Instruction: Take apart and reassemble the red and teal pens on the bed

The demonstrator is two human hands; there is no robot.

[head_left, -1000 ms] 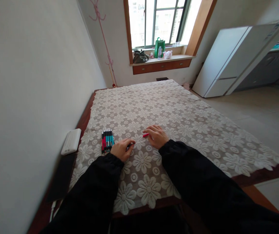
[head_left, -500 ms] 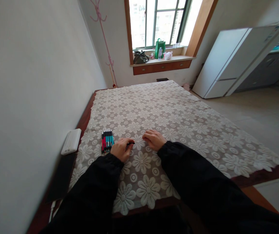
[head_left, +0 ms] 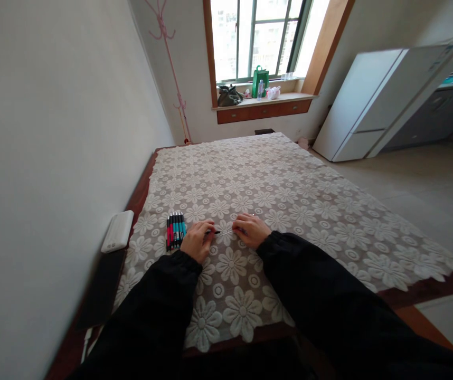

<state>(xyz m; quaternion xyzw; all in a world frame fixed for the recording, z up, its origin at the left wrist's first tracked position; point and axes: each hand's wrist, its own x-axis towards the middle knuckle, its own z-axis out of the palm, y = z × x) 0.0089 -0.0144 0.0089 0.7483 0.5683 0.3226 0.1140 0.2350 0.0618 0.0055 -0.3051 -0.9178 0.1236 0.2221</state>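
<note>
My left hand (head_left: 197,241) is closed, thumb and fingers pinching a small black pen part (head_left: 216,232) whose dark end sticks out to the right. A thin pale rod, like a pen refill (head_left: 225,233), spans the short gap between my hands. Its right end goes into the closed fingertips of my right hand (head_left: 251,230); what else lies within those fingers is hidden. Just left of my left hand, several click pens (head_left: 176,230) with red and teal barrels lie side by side in a row.
A lace tablecloth (head_left: 246,184) with flowers covers the table. By the left wall a white power bank-like box (head_left: 118,230) rests beside a dark flat panel (head_left: 102,290) and a white cable (head_left: 86,343). Beyond stand a pink coat rack (head_left: 173,68) and a white fridge (head_left: 373,105).
Slightly more of the black pen part shows beyond my left fingertips. Both hands keep nearly the same place and grip; the whole view has shifted a little.
</note>
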